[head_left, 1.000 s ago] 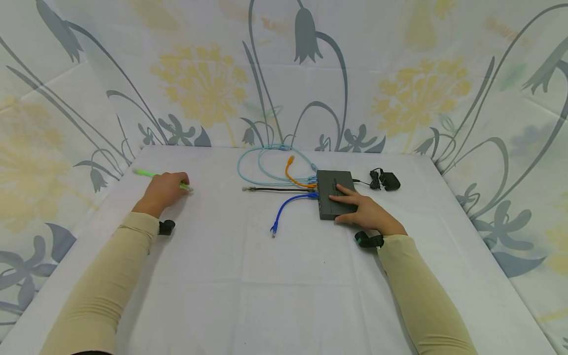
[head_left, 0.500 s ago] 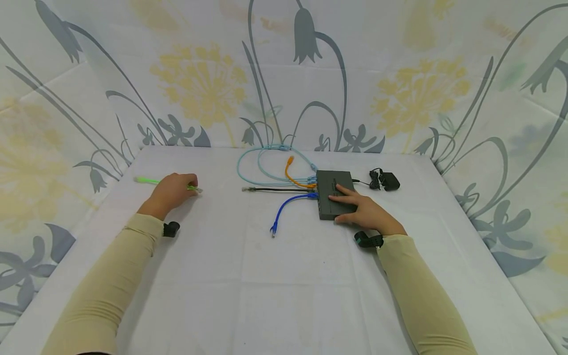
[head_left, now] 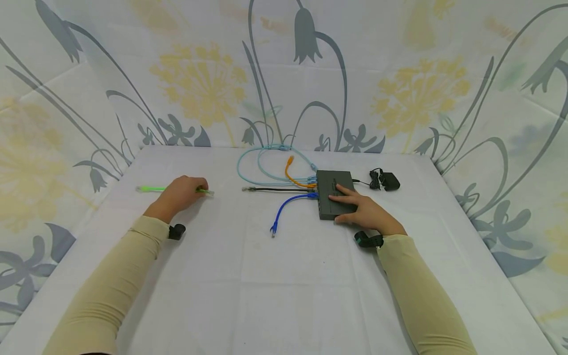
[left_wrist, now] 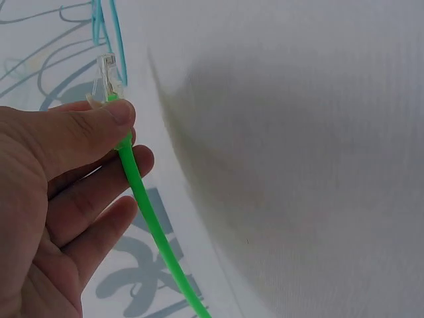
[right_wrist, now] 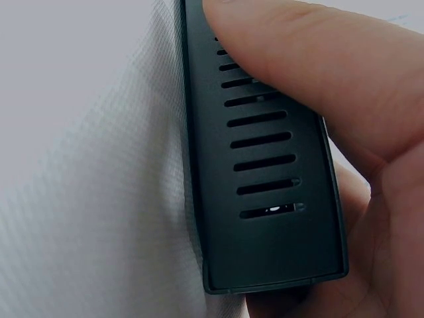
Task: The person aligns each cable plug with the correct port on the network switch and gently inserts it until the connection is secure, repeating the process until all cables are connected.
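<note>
On the left of the table my left hand (head_left: 179, 195) pinches a bright green Ethernet cable (head_left: 153, 189) near one end. In the left wrist view the thumb and fingertips hold it just behind its clear plug (left_wrist: 108, 73), which points away from the hand. My right hand (head_left: 368, 212) holds a dark network switch (head_left: 330, 212), its fingers spread over the top. The thumb lies on the slotted side (right_wrist: 265, 159), seen in the right wrist view. Several cables are plugged into the switch's left side: light blue, orange (head_left: 289, 170), black (head_left: 275, 190) and dark blue (head_left: 280, 212).
The light blue cable (head_left: 239, 165) lies coiled behind the others near the table's back edge. A black power adapter (head_left: 390, 181) with a bundled cord sits right of the switch. White cloth (head_left: 284, 296) covers the table, and a flower-patterned curtain (head_left: 275, 74) hangs behind it.
My left hand has moved right and slightly nearer, carrying the green Ethernet cable with it. The right hand and the network switch have stayed in place.
</note>
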